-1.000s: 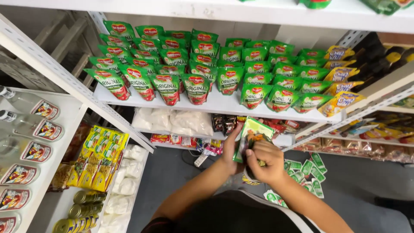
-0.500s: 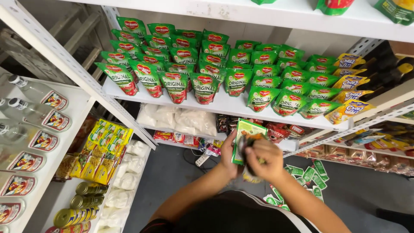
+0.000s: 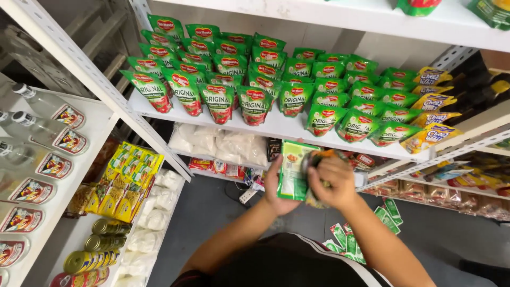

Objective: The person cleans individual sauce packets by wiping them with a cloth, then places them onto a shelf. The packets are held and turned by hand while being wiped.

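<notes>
Below the white shelf (image 3: 276, 127) of green pouches (image 3: 255, 103), near the middle of the aisle, the person holds a flat green sauce pouch (image 3: 293, 170) upright in both hands. Its face is pale green with a small picture of red food near the top, and it sits just under the shelf's front edge. The left hand (image 3: 276, 186) wraps its fingers around the pouch's left edge from behind. The right hand (image 3: 332, 183) is curled tight over the right side, gripping the pouch together with what looks like a second, crumpled packet with orange and yellow on it; how many it holds I cannot tell.

Rows of standing green pouches fill the shelf, with yellow pouches (image 3: 433, 114) at the far right. White bags (image 3: 223, 146) lie on the shelf beneath. Clear glass bottles (image 3: 50, 141) lie on the left rack, above yellow packets (image 3: 127, 178) and tins (image 3: 98, 250). More green pouches (image 3: 345, 239) lie scattered on the grey floor (image 3: 212, 212).
</notes>
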